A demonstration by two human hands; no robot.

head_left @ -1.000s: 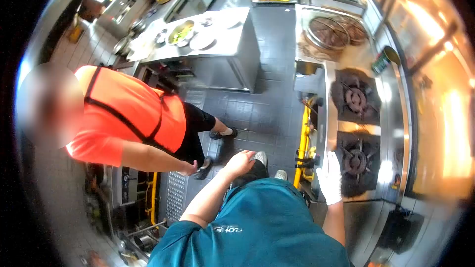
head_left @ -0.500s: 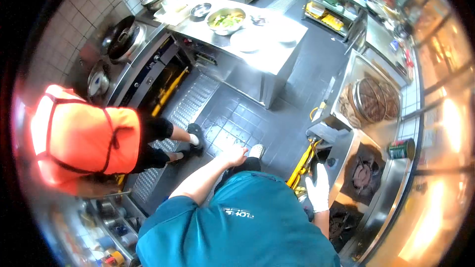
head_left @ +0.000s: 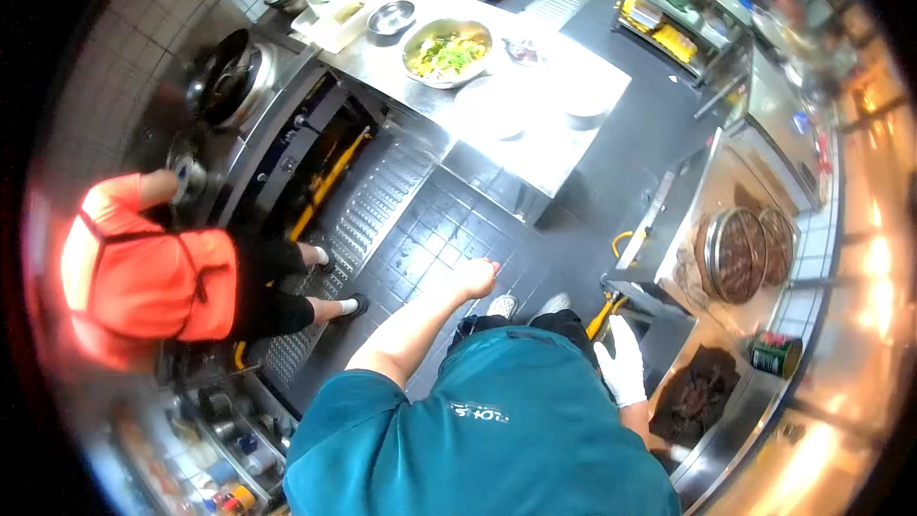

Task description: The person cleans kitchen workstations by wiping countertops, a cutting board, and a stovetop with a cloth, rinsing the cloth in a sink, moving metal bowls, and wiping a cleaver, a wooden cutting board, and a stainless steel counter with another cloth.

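My left hand [head_left: 475, 279] is bare and hangs over the tiled floor in front of me. Its fingers are curled in, and nothing shows in them. In a white glove, my right hand [head_left: 621, 363] is held low at my side with the fingers stretched out. It holds nothing and is nearest to the stove [head_left: 657, 336] on my right. On the steel table [head_left: 497, 167] ahead stand a large metal bowl of cut green and yellow vegetables [head_left: 447, 53], a smaller metal bowl [head_left: 390, 18] and white plates [head_left: 489, 107], washed out by glare.
A person in an orange shirt [head_left: 158, 272] stands at the left cooking range with a wok [head_left: 229, 76]. Round steamer-like pans [head_left: 734, 253] and a green can [head_left: 776, 354] sit on the right counter. A floor grating [head_left: 368, 215] runs along the left range.
My view has shifted, bringing the steel table nearer. My left hand has swung slightly forward. The person in orange has stepped and now reaches an arm over the range.
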